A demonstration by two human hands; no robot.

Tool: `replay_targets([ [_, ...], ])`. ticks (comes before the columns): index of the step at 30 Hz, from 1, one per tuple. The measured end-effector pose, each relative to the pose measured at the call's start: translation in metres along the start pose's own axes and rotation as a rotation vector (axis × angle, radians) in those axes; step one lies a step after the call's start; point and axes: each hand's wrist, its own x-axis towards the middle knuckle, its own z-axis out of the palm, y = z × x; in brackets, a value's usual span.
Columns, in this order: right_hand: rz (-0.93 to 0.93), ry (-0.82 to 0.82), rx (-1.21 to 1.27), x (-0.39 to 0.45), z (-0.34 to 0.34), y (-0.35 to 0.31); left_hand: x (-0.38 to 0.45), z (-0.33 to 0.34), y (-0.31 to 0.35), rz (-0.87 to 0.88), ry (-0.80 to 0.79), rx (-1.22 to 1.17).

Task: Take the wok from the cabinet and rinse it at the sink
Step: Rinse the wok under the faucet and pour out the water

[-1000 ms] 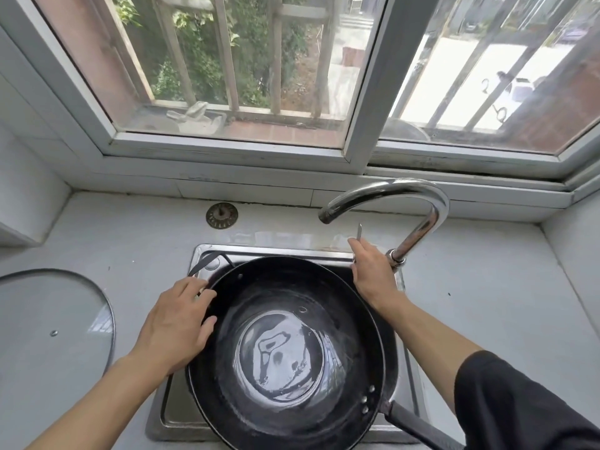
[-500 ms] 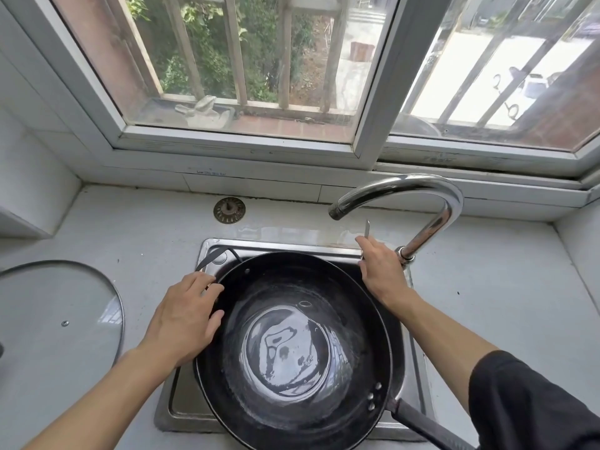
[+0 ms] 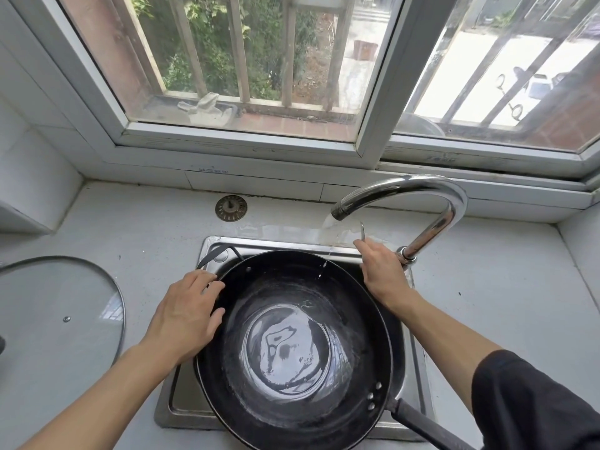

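Note:
A black wok (image 3: 292, 345) lies in the steel sink (image 3: 181, 407), its long handle pointing to the lower right. My left hand (image 3: 186, 315) holds the wok's left rim, thumb over the edge. At the base of the chrome tap (image 3: 422, 203) my right hand (image 3: 383, 274) grips the thin tap lever. Water runs from the spout and falls by the wok's far rim.
A glass lid (image 3: 61, 316) lies flat on the white counter at the left. A round metal sink strainer (image 3: 231, 208) sits on the counter behind the sink. A window with bars rises directly behind the counter.
Water has started flowing from the tap. Both hands stay in the same places on the wok rim and the lever.

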Motion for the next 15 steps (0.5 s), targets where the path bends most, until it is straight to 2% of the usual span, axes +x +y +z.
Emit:
replay_targets([
  [15, 0.01, -0.014, 0.023, 0.0016, -0.0045, -0.0016, -0.0006, -0.002, 0.0014, 0.001, 0.005, 0.011],
])
